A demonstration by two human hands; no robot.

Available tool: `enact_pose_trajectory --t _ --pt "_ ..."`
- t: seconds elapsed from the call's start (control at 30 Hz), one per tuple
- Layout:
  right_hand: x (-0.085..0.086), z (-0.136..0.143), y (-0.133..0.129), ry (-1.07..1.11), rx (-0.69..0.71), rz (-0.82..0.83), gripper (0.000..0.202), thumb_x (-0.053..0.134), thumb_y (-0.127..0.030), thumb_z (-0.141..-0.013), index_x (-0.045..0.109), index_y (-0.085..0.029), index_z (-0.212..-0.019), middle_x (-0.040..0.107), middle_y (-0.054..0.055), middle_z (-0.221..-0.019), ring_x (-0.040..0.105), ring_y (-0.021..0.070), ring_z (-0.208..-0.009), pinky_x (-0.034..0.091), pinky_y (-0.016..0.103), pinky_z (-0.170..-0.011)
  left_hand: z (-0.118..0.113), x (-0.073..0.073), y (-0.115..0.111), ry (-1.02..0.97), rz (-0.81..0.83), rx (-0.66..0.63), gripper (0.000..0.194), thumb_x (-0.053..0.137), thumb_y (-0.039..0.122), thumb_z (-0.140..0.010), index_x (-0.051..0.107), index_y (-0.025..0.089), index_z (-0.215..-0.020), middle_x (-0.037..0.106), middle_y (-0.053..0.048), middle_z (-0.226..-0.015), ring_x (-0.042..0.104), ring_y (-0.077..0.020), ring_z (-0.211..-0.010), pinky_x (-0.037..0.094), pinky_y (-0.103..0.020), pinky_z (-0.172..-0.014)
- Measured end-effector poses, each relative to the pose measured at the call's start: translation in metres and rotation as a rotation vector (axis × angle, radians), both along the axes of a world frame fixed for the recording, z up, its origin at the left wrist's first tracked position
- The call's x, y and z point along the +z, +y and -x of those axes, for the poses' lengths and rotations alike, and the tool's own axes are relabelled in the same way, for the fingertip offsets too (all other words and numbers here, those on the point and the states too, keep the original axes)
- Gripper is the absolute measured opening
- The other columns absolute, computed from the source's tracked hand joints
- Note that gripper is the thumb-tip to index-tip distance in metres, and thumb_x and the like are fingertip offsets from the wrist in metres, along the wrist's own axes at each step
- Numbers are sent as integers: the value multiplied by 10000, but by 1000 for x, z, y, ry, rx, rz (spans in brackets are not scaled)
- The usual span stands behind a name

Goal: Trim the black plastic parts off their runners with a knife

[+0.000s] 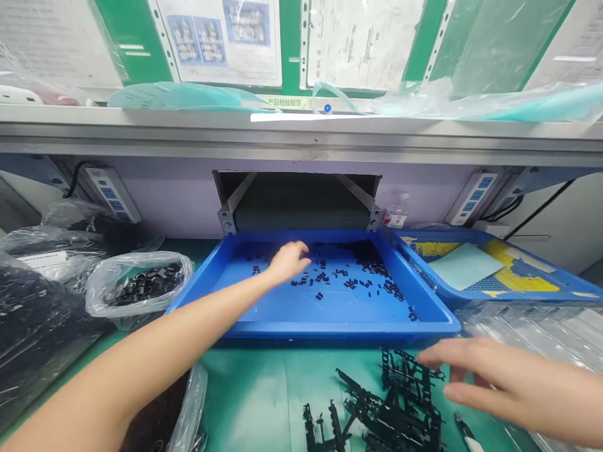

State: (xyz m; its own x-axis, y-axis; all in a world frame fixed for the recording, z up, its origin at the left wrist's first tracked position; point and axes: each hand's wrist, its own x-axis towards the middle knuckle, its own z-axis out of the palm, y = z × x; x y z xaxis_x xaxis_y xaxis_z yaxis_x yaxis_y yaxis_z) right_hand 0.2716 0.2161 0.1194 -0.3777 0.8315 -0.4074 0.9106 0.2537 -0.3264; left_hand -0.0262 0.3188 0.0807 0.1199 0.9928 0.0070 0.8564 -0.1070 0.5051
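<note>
My left hand (288, 261) reaches over the blue tray (282, 328), its fingers loosely bent and slightly apart. Nothing shows in them. Small black plastic pieces (351, 284) lie scattered in the tray, thickest toward its back right corner. At the front right, my right hand (480, 375) is held with thumb and fingers apart, its fingertips beside a tangled pile of black plastic frames (400, 408) on the green mat (254, 389). Whether the fingertips touch the pile I cannot tell.
A bag-lined container (146, 285) of black pieces stands left of the tray. Right lie a blue basket (438, 298) with a light-green sheet (466, 266), clear plastic trays (527, 329) and a knife-like tool (468, 433). Behind are a belt opening (301, 201) and a bottle (397, 211).
</note>
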Motion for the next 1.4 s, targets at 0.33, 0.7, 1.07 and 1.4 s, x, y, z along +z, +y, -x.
enact_pose_trajectory --t 0.33,0.7,1.07,1.4 --pt "-7 32 -3 179 110 -88 330 410 -428 -795 670 -278 -930 673 53 -961 626 280 -846 518 373 -701 40 -3 35 281 -113 182 202 522 259 -854 572 134 -1005 595 -75 -1017 578 -195 -925 479 -385 -808" --pt "-16 101 -90 640 -139 29 259 436 -328 -858 591 -154 -745 517 -31 -416 482 114 -374 387 201 -405 -21 9 -205 61 -945 -493 230 405 118 -875 552 153 -1049 645 -91 -944 606 -174 -882 512 -271 -773" --pt "-73 89 -163 824 143 -518 231 397 -172 -870 628 -181 -852 657 40 -738 633 149 -648 518 222 -582 -31 -39 -284 -1479 685 41 355 790 378 -571 569 112 -650 564 -14 -566 516 -69 -509 433 -164 -512" --pt "-124 90 -199 839 -36 -668 318 284 -78 -892 559 -143 -1037 649 116 -835 623 184 -698 526 296 -634 -43 -59 -309 -1589 532 304 203 683 275 -701 517 158 -690 545 17 -673 545 -89 -601 465 -202 -592"
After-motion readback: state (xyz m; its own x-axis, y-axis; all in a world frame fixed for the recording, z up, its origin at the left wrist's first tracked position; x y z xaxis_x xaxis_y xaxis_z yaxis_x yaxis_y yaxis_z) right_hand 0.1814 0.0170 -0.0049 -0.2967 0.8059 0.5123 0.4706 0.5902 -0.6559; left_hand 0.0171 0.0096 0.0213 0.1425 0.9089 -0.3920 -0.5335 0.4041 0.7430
